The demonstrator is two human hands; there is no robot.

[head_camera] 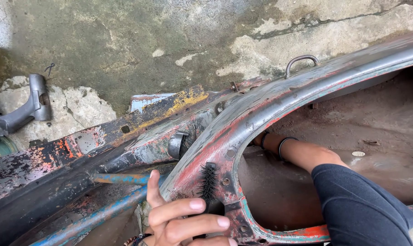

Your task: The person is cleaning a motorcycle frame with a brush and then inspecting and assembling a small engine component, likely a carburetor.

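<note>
My left hand (183, 223) has its grip closed around the handle of a black bristle brush (208, 182), bristles against the flaking painted metal frame (243, 123). The brush seems light, stiff-bristled; best held low on the handle. My right arm (334, 177) reaches behind the frame, its grip hidden.

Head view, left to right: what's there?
Grey tool handle → blue bar → left hand → black brush → metal loop → right arm, reaching behind the rusty frame.
</note>
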